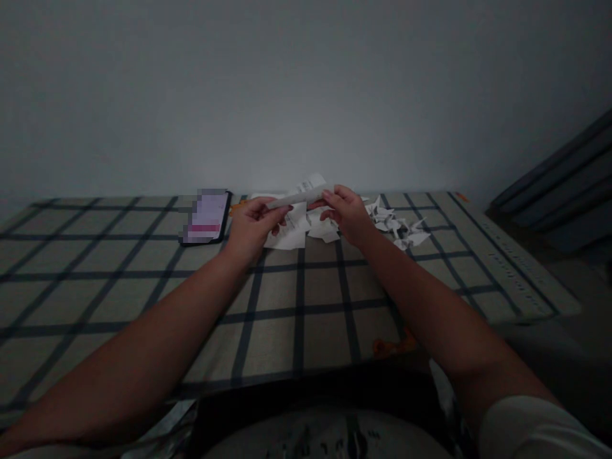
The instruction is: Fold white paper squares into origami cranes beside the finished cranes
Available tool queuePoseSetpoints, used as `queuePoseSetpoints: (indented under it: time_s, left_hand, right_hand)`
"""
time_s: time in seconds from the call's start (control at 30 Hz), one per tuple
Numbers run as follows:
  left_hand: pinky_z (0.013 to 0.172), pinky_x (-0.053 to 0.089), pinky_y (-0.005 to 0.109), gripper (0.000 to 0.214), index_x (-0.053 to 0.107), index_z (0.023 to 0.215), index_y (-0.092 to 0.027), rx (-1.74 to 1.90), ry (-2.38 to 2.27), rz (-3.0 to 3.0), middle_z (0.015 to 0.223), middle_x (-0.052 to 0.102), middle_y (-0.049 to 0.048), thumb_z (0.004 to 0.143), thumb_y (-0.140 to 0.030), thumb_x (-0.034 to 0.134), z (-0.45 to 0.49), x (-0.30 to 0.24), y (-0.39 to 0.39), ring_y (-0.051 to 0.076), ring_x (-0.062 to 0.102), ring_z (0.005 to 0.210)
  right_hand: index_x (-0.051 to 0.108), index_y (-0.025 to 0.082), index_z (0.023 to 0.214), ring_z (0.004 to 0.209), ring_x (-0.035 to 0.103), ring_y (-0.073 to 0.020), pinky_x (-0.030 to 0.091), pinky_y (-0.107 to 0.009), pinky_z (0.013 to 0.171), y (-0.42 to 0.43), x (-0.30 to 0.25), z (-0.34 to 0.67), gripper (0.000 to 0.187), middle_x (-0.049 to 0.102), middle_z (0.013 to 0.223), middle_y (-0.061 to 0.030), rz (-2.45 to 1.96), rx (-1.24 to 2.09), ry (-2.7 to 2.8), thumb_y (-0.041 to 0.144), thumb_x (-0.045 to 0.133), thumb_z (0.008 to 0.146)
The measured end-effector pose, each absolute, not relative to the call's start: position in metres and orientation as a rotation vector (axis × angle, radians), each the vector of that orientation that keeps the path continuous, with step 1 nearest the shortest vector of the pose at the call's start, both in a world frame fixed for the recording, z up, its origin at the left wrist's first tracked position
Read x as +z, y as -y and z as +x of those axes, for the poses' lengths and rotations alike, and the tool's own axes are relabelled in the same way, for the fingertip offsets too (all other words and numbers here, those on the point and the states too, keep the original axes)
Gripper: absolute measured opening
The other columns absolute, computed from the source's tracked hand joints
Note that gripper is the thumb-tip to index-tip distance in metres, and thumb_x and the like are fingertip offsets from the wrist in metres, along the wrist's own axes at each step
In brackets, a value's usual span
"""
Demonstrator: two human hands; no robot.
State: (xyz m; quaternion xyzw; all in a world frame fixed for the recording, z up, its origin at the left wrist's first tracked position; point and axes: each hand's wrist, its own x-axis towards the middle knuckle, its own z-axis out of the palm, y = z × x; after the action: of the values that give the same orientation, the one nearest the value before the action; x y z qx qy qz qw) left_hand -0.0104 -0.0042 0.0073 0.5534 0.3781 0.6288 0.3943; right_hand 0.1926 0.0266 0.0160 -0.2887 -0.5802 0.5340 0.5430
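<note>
A sheet of white paper (302,194) with some print, partly folded or curled, is held up between my two hands over the table. My left hand (255,224) pinches its left end, thumb and fingers together. At its right end, my right hand (347,211) grips the edge between thumb and fingers. Beneath them lie more printed paper sheets (291,239) and a torn white piece (323,232). Close to the right of my right hand sit several folded paper pieces (404,231) in a loose cluster, pointed in shape like small cranes.
A phone (206,217) with a lit screen lies left of my hands. Something orange (236,208) shows behind my left hand, and another orange thing (394,345) sits at the front edge. A checked cloth (143,268) covers the table against a grey wall (306,95).
</note>
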Motion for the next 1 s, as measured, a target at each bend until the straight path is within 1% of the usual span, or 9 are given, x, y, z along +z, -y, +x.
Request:
queuePoseSetpoints:
  time_s: [0.17, 0.3, 0.37, 0.47, 0.53, 0.63, 0.77, 0.83, 1.0]
  left_hand:
    - [0.049, 0.037, 0.021, 0.027, 0.07, 0.067, -0.016, 1.587, -1.185, 1.432, 0.059, 0.063, -0.0008, 0.074, -0.041, 0.08, -0.014, 0.002, 0.002, 0.008, 0.05, 0.048]
    - [0.049, 0.039, 0.02, 0.029, 0.07, 0.066, -0.015, 1.5, -1.219, 1.413, 0.06, 0.064, 0.0003, 0.071, -0.041, 0.082, -0.015, -0.003, -0.002, 0.009, 0.054, 0.052]
    - [0.05, 0.043, 0.019, 0.027, 0.074, 0.079, -0.014, 1.455, -1.137, 1.362, 0.069, 0.07, 0.0021, 0.069, -0.038, 0.084, -0.013, -0.003, -0.003, 0.01, 0.059, 0.056]
    - [0.053, 0.05, 0.02, 0.054, 0.072, 0.114, -0.018, 1.377, -1.038, 1.287, 0.09, 0.075, 0.0056, 0.064, -0.031, 0.086, -0.01, 0.0, -0.002, 0.011, 0.065, 0.062]
    - [0.058, 0.056, 0.023, 0.063, 0.069, 0.122, -0.019, 1.274, -1.009, 1.241, 0.102, 0.076, 0.009, 0.063, -0.029, 0.087, -0.009, 0.001, -0.001, 0.014, 0.069, 0.068]
    - [0.064, 0.057, 0.024, 0.045, 0.076, 0.104, -0.014, 1.119, -1.011, 1.222, 0.098, 0.077, 0.0116, 0.064, -0.032, 0.086, -0.01, -0.002, 0.001, 0.016, 0.071, 0.072]
    - [0.058, 0.053, 0.022, 0.034, 0.077, 0.087, -0.012, 1.123, -1.065, 1.263, 0.084, 0.077, 0.0109, 0.065, -0.037, 0.086, -0.012, -0.007, -0.001, 0.015, 0.069, 0.065]
    - [0.059, 0.054, 0.023, 0.033, 0.076, 0.085, -0.013, 1.177, -1.065, 1.253, 0.084, 0.077, 0.0107, 0.065, -0.037, 0.086, -0.011, -0.007, -0.001, 0.016, 0.069, 0.065]
    - [0.061, 0.054, 0.023, 0.031, 0.075, 0.084, -0.014, 1.131, -1.062, 1.218, 0.083, 0.077, 0.009, 0.065, -0.036, 0.087, -0.008, -0.006, 0.001, 0.015, 0.069, 0.066]
  right_hand:
    - [0.06, 0.02, 0.088, 0.084, 0.069, -0.0127, 0.053, -0.019, 0.059, -0.027, 0.014, 0.191, 0.038, 0.069, 0.089, -0.0015, -0.677, 1.203, 1.335, 0.053, 0.075, 0.076]
    - [0.059, 0.02, 0.086, 0.069, 0.064, -0.0093, 0.053, -0.02, 0.058, -0.033, 0.009, 0.191, 0.036, 0.066, 0.077, 0.0019, -0.752, 1.092, 1.33, 0.051, 0.075, 0.076]
    - [0.057, 0.021, 0.087, 0.063, 0.061, -0.0081, 0.053, -0.02, 0.057, -0.036, 0.006, 0.191, 0.037, 0.065, 0.074, 0.0033, -0.788, 1.062, 1.324, 0.05, 0.076, 0.074]
    - [0.054, 0.022, 0.094, 0.063, 0.06, -0.008, 0.051, -0.02, 0.057, -0.038, 0.004, 0.193, 0.039, 0.068, 0.079, 0.0028, -0.81, 1.054, 1.33, 0.046, 0.077, 0.073]
    - [0.053, 0.024, 0.101, 0.066, 0.062, -0.009, 0.052, -0.021, 0.059, -0.037, 0.004, 0.194, 0.04, 0.07, 0.083, 0.0021, -0.836, 1.05, 1.363, 0.044, 0.076, 0.075]
    - [0.052, 0.026, 0.115, 0.069, 0.064, -0.0112, 0.054, -0.024, 0.063, -0.034, 0.006, 0.195, 0.048, 0.07, 0.085, 0.0014, -0.867, 1.051, 1.395, 0.043, 0.074, 0.077]
    - [0.049, 0.027, 0.128, 0.07, 0.066, -0.0122, 0.056, -0.026, 0.065, -0.034, 0.008, 0.192, 0.06, 0.07, 0.086, 0.0007, -0.869, 1.137, 1.31, 0.048, 0.074, 0.078]
    - [0.053, 0.024, 0.123, 0.071, 0.067, -0.0118, 0.056, -0.025, 0.063, -0.035, 0.008, 0.19, 0.058, 0.071, 0.088, -0.0009, -0.871, 1.235, 1.278, 0.05, 0.074, 0.077]
    - [0.064, 0.017, 0.091, 0.07, 0.067, -0.0108, 0.055, -0.022, 0.06, -0.036, 0.004, 0.187, 0.04, 0.071, 0.082, -0.0022, -0.861, 1.342, 1.312, 0.046, 0.081, 0.069]
